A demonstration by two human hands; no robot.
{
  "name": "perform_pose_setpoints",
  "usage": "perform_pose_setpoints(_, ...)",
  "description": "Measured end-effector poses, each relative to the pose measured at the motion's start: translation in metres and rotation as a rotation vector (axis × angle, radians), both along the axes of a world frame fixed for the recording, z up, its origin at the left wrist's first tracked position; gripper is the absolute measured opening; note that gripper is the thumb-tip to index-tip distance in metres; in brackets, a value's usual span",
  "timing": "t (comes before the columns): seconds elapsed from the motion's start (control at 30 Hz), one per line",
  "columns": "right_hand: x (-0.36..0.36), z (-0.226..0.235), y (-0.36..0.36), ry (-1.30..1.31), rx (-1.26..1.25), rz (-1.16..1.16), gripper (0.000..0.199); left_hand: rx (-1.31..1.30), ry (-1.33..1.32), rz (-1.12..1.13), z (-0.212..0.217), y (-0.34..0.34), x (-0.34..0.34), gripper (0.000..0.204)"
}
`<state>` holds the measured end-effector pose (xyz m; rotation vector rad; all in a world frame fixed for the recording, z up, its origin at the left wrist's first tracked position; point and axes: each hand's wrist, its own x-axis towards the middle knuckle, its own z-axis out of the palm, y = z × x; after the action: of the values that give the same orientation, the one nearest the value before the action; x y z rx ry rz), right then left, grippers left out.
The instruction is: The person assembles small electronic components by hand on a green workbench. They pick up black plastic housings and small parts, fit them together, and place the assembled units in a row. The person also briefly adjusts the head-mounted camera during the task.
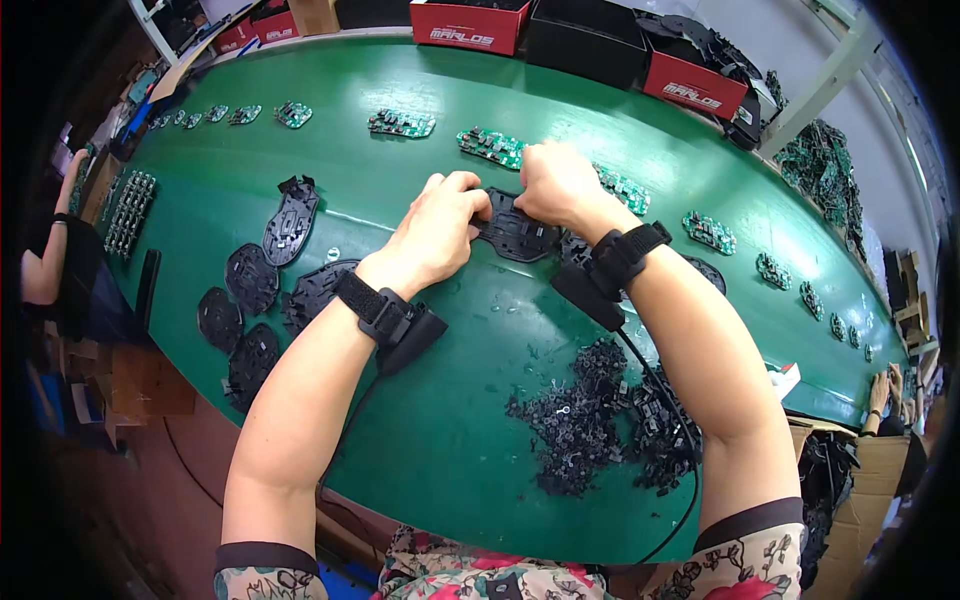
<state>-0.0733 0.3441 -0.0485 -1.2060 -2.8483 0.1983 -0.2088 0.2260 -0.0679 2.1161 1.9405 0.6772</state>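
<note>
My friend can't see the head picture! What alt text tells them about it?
A person's left hand and right hand handle a flat black plastic shell at a glossy green table. Green circuit boards form a row beyond; small black plastic pieces are heaped nearer.

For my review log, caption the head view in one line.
Left hand and right hand touching a black plastic shell, green circuit boards beyond.

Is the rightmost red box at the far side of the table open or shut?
Open: black plastic parts rise above the rim of the red cardboard box.
</note>
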Motion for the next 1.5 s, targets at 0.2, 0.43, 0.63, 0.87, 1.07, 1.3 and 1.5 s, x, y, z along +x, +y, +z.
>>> perform_pose_setpoints(0.2,0.006,-0.017,-0.023,0.044,0.336,0.134,0.015,-0.010,0.032,0.006,-0.001,0.001,0.006,0.019)
perform_pose_setpoints(0.43,0.024,-0.015,-0.014,0.106,0.247,0.279,0.011,0.169,0.098,0.007,-0.001,-0.009,0.010,0.023)
perform_pose_setpoints(0.63,0.060,0.024,-0.028,0.331,0.079,0.215,0.016,0.184,0.096,-0.012,0.020,-0.047,0.030,0.020)
perform_pose_setpoints(0.87,0.114,0.067,-0.080,0.367,-0.042,0.253,0.012,-0.067,-0.264,-0.255,0.009,-0.122,0.064,0.020)
perform_pose_setpoints(1.07,0.133,0.060,-0.107,0.371,-0.076,0.224,0.011,0.017,-0.166,-0.301,0.006,-0.126,0.072,0.016)
perform_pose_setpoints(1.3,0.128,0.055,-0.130,0.434,-0.446,0.170,0.017,-0.074,-0.603,-0.001,0.012,-0.131,0.079,0.010)
perform_pose_setpoints(1.5,0.115,0.044,-0.143,0.579,-0.867,0.043,0.024,-0.153,-1.174,0.140,0.026,-0.122,0.086,0.010)
